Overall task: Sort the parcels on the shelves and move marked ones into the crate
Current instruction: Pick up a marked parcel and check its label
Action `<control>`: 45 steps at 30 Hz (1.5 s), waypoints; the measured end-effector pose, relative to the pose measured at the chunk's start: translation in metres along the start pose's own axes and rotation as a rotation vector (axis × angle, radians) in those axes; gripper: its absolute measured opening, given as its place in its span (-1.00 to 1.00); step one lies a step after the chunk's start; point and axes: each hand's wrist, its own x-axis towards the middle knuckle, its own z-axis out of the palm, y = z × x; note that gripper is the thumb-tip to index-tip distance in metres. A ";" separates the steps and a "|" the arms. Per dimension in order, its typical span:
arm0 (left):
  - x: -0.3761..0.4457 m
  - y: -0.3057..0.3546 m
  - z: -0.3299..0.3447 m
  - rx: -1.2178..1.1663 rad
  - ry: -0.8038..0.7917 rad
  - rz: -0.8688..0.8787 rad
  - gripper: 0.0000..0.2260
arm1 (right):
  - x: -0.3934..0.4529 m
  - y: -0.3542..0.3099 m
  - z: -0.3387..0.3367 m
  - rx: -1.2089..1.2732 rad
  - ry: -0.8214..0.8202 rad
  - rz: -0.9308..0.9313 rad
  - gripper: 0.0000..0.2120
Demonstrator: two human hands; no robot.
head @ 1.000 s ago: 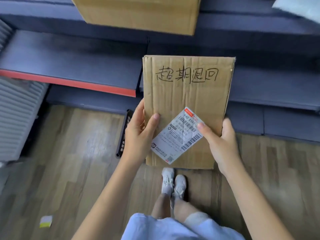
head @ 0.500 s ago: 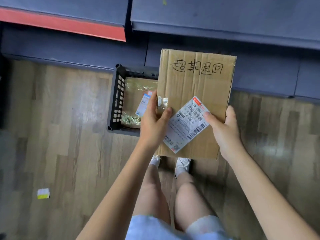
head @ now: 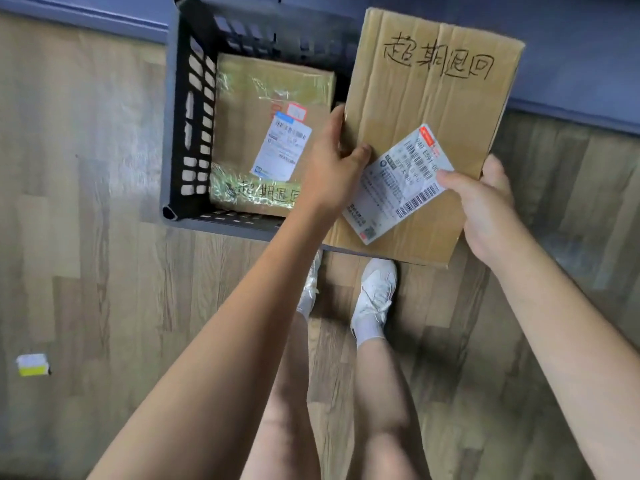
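Note:
I hold a flat brown cardboard parcel (head: pixel 426 109) with black handwritten characters across its top and a white shipping label stuck on at an angle. My left hand (head: pixel 332 168) grips its left edge and my right hand (head: pixel 485 209) grips its lower right side. The parcel hangs over the right part of a dark slotted plastic crate (head: pixel 183 133) on the floor. Inside the crate lies another taped cardboard parcel (head: pixel 263 133) with a white label and the same handwritten marking along its near edge.
The crate stands on a wood-plank floor against the blue-grey base of the shelving (head: pixel 571 64). My feet in white shoes (head: pixel 374 296) are just in front of the crate. A small yellow and white scrap (head: pixel 33 364) lies on the floor at the left.
The view has tilted down from the shelves to the floor. The parcel in both hands has come lower and now overlaps the crate, which is fully in sight with the other parcel inside.

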 end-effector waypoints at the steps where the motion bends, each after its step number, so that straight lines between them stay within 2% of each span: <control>1: 0.003 -0.004 0.001 0.004 -0.010 0.004 -0.52 | 0.004 0.005 0.001 0.005 0.002 0.011 -0.70; 6: 0.014 -0.023 -0.003 0.076 -0.038 0.014 -0.50 | 0.023 0.020 0.010 0.005 0.006 0.084 -0.61; 10: 0.021 -0.036 -0.011 0.175 -0.086 0.006 -0.62 | 0.037 0.025 0.018 -0.059 -0.013 0.138 -0.70; 13: 0.027 -0.046 -0.012 0.218 -0.084 -0.033 -0.60 | 0.046 0.028 0.021 -0.074 -0.023 0.168 -0.67; 17: 0.031 -0.056 -0.012 0.193 -0.067 -0.095 -0.58 | 0.054 0.030 0.022 -0.044 -0.108 0.241 -0.86; 21: 0.037 -0.066 -0.013 0.117 -0.092 -0.174 -0.33 | 0.059 0.034 0.022 -0.015 -0.152 0.280 -0.85; 28: 0.052 -0.074 -0.010 -0.023 -0.094 -0.250 -0.27 | 0.066 0.040 0.027 0.007 -0.146 0.218 -0.71; 32: 0.063 -0.076 -0.005 -0.010 -0.075 -0.264 -0.29 | 0.074 0.040 0.026 0.003 -0.147 0.173 -0.65; 34: 0.067 -0.078 -0.001 0.020 -0.051 -0.262 -0.30 | 0.081 0.041 0.025 -0.046 -0.136 0.190 -0.52; 36: 0.067 -0.079 0.002 0.047 -0.061 -0.265 -0.34 | 0.088 0.044 0.024 -0.101 -0.124 0.203 -0.42; 39: 0.064 -0.080 0.005 0.057 -0.112 -0.285 -0.48 | 0.092 0.047 0.024 -0.172 -0.129 0.217 -0.47; 45: 0.063 -0.080 0.006 0.058 -0.120 -0.298 -0.52 | 0.094 0.055 0.020 -0.180 -0.154 0.217 -0.26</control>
